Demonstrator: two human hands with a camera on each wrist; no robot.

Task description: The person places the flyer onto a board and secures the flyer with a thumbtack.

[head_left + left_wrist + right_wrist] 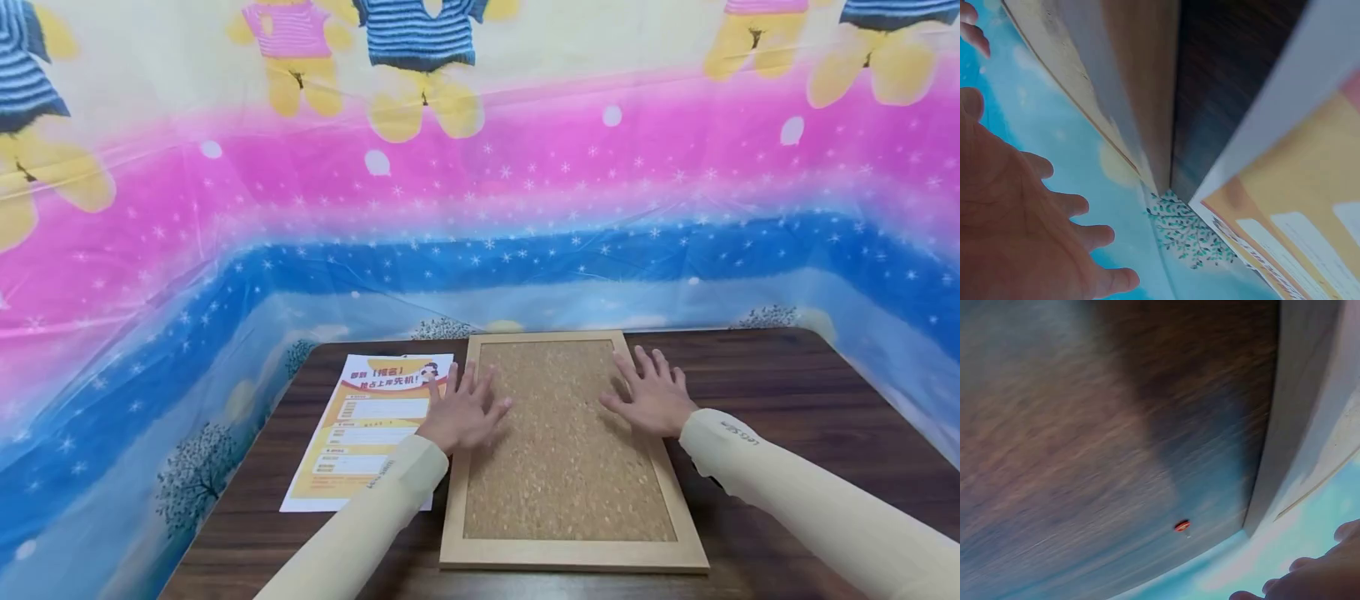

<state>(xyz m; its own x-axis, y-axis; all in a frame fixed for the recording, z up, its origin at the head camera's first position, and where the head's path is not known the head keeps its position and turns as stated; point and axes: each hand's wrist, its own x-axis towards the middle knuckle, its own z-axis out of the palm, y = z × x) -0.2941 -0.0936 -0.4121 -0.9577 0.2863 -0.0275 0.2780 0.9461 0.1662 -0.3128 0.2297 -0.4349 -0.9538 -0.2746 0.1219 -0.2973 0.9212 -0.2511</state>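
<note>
Hands flat on the cork board

Cork board (570,454) lies framed in pale wood on the dark surface (787,375), and I take it as my landmark. My left hand (465,412) rests on its left edge with the fingers spread and straight, gripping nothing; my right hand (651,396) lies the same way near its upper right edge, also unclenched. Just beside the board's left frame is an orange-and-white flyer (367,429), flat and partly under my left sleeve. Beyond the board's far right corner, the right wrist view shows a small red pin (1182,525) alone on the wood. To steady or square the board well, I judge that I should keep both palms level and press evenly, so the frame slides without tilting, and hold my left forearm light so the flyer does not drag along.
</note>
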